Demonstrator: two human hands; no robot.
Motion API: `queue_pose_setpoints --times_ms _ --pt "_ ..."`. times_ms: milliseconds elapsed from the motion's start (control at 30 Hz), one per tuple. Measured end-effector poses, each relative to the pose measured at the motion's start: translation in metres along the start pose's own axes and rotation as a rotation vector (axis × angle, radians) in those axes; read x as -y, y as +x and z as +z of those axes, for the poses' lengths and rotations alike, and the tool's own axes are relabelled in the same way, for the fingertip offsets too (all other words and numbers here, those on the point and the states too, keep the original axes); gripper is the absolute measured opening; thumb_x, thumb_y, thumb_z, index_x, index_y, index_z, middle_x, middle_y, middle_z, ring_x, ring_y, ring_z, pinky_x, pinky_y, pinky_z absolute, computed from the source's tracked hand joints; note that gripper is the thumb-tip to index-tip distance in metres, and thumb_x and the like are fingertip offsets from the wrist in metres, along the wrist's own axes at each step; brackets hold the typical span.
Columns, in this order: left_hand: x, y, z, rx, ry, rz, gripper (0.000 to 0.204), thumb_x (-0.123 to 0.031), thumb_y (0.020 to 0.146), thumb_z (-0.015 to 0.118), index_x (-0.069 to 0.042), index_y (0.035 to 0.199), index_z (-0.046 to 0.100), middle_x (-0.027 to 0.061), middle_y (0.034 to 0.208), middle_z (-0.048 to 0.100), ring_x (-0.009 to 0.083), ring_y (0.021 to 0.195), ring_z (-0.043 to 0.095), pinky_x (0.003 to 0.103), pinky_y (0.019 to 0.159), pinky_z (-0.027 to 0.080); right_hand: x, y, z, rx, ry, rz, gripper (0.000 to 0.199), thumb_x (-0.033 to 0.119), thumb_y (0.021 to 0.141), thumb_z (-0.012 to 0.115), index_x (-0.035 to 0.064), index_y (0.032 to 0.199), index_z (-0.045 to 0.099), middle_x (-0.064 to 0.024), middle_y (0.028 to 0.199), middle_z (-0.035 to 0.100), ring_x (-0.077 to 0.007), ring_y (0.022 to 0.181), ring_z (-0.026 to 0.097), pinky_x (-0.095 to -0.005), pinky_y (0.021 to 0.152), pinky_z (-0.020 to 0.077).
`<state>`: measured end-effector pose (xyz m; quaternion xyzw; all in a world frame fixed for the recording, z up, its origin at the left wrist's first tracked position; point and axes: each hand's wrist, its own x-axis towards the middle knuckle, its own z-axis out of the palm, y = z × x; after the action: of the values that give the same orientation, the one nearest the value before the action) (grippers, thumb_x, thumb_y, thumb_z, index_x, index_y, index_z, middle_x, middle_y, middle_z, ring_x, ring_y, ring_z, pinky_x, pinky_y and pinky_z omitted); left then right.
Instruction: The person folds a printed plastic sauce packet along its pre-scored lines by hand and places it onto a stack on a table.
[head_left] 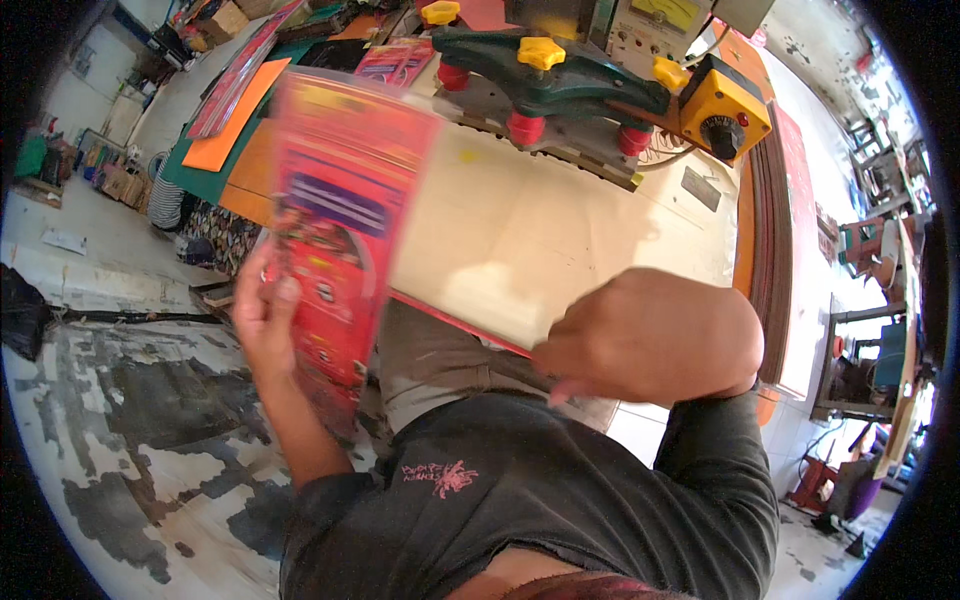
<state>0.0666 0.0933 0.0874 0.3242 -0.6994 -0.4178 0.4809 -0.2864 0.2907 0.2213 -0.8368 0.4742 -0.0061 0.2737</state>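
Green-armed machine [590, 88]: landmark. Flat red printed piece [335, 235]: left of it, blurred, held by left hand [268, 312], screening part of pale worktop [500, 240]. Orange sheet [233, 122]: farther left. Yellow control box [728, 110]: at its right. Right hand [615, 332]: before it, fingertips obscured; grip, I cannot tell.

A tall, flat red printed packet [345, 250] is held up at ten o'clock from the view's centre, gripped at its own eight o'clock edge. Its long axis points just past twelve. A yellow-orange band crosses the blurred top; a dark purple panel sits below, above a multicoloured picture.
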Motion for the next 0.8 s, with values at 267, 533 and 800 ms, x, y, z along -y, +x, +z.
queue_pose_setpoints --times_ms 267,533,800 --pt "-0.007 -0.020 0.053 0.247 -0.043 -0.160 0.055 -0.013 0.102 0.072 -0.002 0.154 0.055 -0.0020 0.107 0.071 0.0051 0.090 0.058 0.021 0.085 0.047 0.010 -0.009 -0.003 0.011 0.023 -0.107 0.029 0.029 0.100 0.065 0.0004 0.095 0.068 -0.0201 0.076 0.071 -0.0416 0.081 0.074 -0.0516 0.072 0.0592" --pt "-0.010 -0.022 0.087 0.363 0.139 -0.138 0.047 -0.012 0.106 0.065 -0.005 0.152 0.057 0.0163 0.141 0.069 0.0131 0.120 0.067 0.030 0.103 0.050 0.009 -0.011 0.004 0.017 0.081 -0.113 0.024 0.025 0.099 0.064 0.0023 0.094 0.070 -0.0203 0.075 0.071 -0.0419 0.079 0.074 -0.0518 0.069 0.0588" --pt "0.028 -0.007 0.119 0.531 0.374 -0.014 0.040 -0.010 0.107 0.057 -0.008 0.147 0.061 0.0233 0.136 0.068 0.0369 0.130 0.065 0.038 0.107 0.049 0.010 -0.009 0.006 0.095 0.081 -0.203 0.019 0.019 0.098 0.061 0.0032 0.093 0.071 -0.0172 0.080 0.074 -0.0385 0.084 0.076 -0.0492 0.070 0.0611"
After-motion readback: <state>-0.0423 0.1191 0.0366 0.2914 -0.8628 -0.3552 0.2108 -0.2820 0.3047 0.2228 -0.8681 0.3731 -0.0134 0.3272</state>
